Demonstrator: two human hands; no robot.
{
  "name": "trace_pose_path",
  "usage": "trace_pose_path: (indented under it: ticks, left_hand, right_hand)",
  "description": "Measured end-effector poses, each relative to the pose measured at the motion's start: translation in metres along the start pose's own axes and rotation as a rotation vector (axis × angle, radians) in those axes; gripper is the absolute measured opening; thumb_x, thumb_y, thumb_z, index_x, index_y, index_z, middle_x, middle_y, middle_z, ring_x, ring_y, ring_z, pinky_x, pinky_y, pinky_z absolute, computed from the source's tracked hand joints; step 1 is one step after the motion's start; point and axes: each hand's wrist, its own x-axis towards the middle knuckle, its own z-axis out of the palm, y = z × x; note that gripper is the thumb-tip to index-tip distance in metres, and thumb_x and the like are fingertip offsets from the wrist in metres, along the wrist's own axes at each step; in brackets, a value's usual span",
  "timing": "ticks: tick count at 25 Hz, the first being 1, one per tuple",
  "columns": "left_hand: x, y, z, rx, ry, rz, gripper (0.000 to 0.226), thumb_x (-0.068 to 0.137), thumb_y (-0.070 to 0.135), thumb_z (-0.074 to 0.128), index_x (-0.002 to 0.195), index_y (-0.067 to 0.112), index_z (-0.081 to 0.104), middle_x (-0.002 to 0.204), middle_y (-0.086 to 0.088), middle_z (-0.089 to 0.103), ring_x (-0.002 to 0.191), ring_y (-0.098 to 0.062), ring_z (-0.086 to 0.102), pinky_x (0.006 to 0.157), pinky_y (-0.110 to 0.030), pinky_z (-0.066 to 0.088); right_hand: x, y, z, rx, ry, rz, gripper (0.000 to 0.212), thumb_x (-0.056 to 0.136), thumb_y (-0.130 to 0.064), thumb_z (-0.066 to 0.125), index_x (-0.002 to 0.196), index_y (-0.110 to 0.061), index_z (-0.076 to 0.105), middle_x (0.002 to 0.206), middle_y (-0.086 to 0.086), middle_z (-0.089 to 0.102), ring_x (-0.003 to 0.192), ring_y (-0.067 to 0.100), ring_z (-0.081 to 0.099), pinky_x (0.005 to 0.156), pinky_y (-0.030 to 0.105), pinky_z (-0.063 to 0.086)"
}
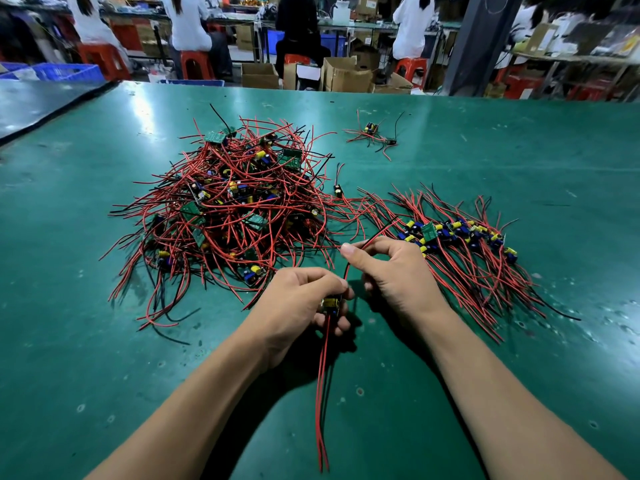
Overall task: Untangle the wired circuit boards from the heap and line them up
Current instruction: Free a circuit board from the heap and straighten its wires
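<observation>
Straightening looks to be the step: the left hand (pixel 300 304) curls its fingers round one freed circuit board (pixel 330 303) above the green table (pixel 519 358), while the right hand (pixel 388 271) pinches its upper red-and-black wires (pixel 372 239) between thumb and forefinger. Next it likely needs laying at the left end of the row (pixel 457 233), wires parallel. Counted: one board held, one heap (pixel 228 209), one row too crowded to count, one stray board (pixel 337 189), one far cluster (pixel 372 131) of seemingly two
</observation>
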Motion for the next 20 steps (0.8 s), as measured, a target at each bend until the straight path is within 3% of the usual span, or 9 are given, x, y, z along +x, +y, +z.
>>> trace_pose_path:
  ticks: [3, 7, 11, 15, 18, 20]
  left_hand:
    - [-0.001, 0.002, 0.000, 0.076, -0.011, 0.006, 0.018, 0.090, 0.006, 0.059, 0.074, 0.003, 0.067, 0.058, -0.010, 0.058, 0.046, -0.022, 0.057, 0.044, -0.021, 0.045]
    - [-0.003, 0.003, -0.002, 0.109, -0.037, -0.003, 0.023, 0.090, 0.007, 0.059, 0.069, 0.006, 0.068, 0.058, -0.010, 0.058, 0.048, -0.024, 0.056, 0.046, -0.023, 0.045]
    - [-0.005, 0.003, -0.003, 0.114, -0.061, 0.000, 0.023, 0.090, 0.007, 0.059, 0.070, 0.006, 0.068, 0.058, -0.010, 0.058, 0.048, -0.023, 0.057, 0.047, -0.023, 0.046]
    - [-0.005, 0.005, -0.004, 0.103, -0.071, -0.003, 0.026, 0.090, 0.007, 0.059, 0.067, 0.009, 0.069, 0.058, -0.010, 0.058, 0.048, -0.023, 0.057, 0.047, -0.023, 0.047]
    - [-0.005, 0.004, -0.003, 0.100, -0.074, -0.001, 0.027, 0.090, 0.006, 0.058, 0.065, 0.009, 0.068, 0.056, -0.011, 0.057, 0.046, -0.023, 0.056, 0.046, -0.024, 0.045]
    - [-0.004, 0.003, -0.003, 0.100, -0.082, 0.003, 0.026, 0.089, 0.005, 0.058, 0.065, 0.008, 0.067, 0.055, -0.011, 0.057, 0.045, -0.023, 0.056, 0.046, -0.023, 0.045]
  right_hand:
    - [0.004, 0.002, -0.001, -0.126, 0.121, -0.124, 0.029, 0.084, -0.035, 0.080, 0.069, -0.014, 0.068, 0.046, -0.015, 0.055, 0.037, 0.003, 0.043, 0.043, 0.017, 0.034]
    - [0.012, 0.007, -0.004, -0.204, 0.261, -0.206, 0.031, 0.083, -0.037, 0.080, 0.063, -0.019, 0.066, 0.047, -0.017, 0.053, 0.046, 0.005, 0.045, 0.059, 0.022, 0.034]
    - [0.013, 0.010, -0.007, -0.063, 0.284, -0.148, 0.035, 0.085, -0.042, 0.076, 0.066, -0.015, 0.065, 0.042, -0.005, 0.046, 0.037, 0.013, 0.036, 0.043, 0.019, 0.027]
    - [0.016, 0.009, -0.006, 0.078, 0.253, -0.075, 0.036, 0.089, -0.046, 0.070, 0.077, -0.012, 0.072, 0.048, 0.001, 0.043, 0.042, 0.014, 0.039, 0.044, 0.022, 0.026]
    - [0.015, 0.005, -0.005, 0.130, 0.289, -0.081, 0.038, 0.087, -0.038, 0.075, 0.070, -0.006, 0.064, 0.052, 0.000, 0.043, 0.041, 0.012, 0.037, 0.044, 0.023, 0.027]
    - [0.015, 0.002, -0.005, 0.233, 0.306, -0.072, 0.033, 0.089, -0.028, 0.076, 0.066, -0.011, 0.059, 0.054, -0.003, 0.045, 0.040, 0.010, 0.034, 0.042, 0.022, 0.027]
